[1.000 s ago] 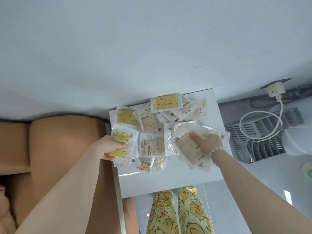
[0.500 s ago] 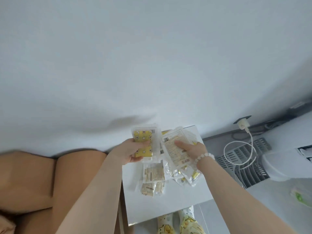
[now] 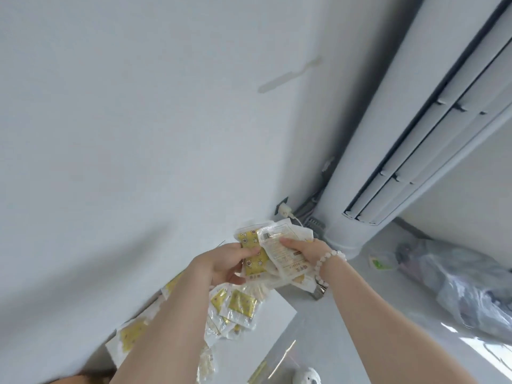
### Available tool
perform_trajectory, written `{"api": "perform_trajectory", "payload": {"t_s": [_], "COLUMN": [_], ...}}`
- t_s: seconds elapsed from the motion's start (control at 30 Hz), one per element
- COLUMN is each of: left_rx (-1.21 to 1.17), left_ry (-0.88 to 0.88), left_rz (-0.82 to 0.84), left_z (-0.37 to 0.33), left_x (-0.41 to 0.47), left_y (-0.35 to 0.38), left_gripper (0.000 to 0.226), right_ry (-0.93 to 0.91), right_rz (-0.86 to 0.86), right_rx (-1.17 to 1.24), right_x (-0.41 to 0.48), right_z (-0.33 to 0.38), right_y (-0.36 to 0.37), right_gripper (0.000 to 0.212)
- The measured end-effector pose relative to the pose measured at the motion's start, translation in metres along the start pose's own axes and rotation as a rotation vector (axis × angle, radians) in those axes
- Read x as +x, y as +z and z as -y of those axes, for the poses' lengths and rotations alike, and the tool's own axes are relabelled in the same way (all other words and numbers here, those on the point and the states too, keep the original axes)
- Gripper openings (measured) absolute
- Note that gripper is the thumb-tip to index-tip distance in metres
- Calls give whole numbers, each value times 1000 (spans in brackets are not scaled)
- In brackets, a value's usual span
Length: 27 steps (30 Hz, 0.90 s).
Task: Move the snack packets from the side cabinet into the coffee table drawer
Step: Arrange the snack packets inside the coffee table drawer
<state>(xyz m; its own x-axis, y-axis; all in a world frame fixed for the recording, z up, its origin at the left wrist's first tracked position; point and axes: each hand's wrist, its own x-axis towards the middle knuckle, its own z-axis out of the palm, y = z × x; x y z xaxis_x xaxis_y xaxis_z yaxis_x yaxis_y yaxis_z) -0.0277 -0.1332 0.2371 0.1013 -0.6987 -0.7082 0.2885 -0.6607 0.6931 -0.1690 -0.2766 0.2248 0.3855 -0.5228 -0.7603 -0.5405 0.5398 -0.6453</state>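
Note:
Both hands hold a bunch of snack packets lifted above the white side cabinet top (image 3: 277, 314). My left hand (image 3: 221, 263) grips a yellow star-printed packet (image 3: 253, 259) by its left edge. My right hand (image 3: 306, 249), with a bead bracelet at the wrist, pinches a clear packet with a printed label (image 3: 279, 245) that overlaps the yellow one. Several more packets (image 3: 238, 303) lie loose on the cabinet top below my forearms, partly hidden by my left arm. The coffee table drawer is not in view.
A white wall fills the left and top. A tall white standing air conditioner (image 3: 401, 151) rises at the right, with a wall socket and plug (image 3: 284, 209) beside its base. A crumpled plastic bag (image 3: 471, 284) lies on the grey floor at the right.
Both hands have lifted off the cabinet with the packets and brought them together. The view has swung up and to the right, so the air conditioner now shows and the brown sofa is almost gone.

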Motion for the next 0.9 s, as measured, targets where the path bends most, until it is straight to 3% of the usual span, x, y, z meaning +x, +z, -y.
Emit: {"api": "perform_trajectory", "payload": {"t_s": [0.2,0.33,0.47,0.6,0.73,0.9], "left_rx": [210,130,142,266,364,492], "left_ry": [53,98,118,164,192,197], "left_rz": [132,187,262,304,379,503], "left_z": [-46,-57,-64,-65,-49,-13], "left_x": [36,60,70,70,56,45], "left_y": [74,139,223,322,430,555], "left_gripper": [21,27,18,26,5,17], "right_ry": [7,-38,-74,-89,-101,-156], "right_rz": [-110,-229,-399,-558,-649,-761], "right_rx": [196,330,488,665,828,992], "right_x": [-28,-49,-79,-116,-182,-272], "right_z": [-12,-36,-81,-148,-213,-296], "right_y": [-93,-151,-216,-298,-366,-431], "right_gripper": [57,73,86,105,81,26]}}
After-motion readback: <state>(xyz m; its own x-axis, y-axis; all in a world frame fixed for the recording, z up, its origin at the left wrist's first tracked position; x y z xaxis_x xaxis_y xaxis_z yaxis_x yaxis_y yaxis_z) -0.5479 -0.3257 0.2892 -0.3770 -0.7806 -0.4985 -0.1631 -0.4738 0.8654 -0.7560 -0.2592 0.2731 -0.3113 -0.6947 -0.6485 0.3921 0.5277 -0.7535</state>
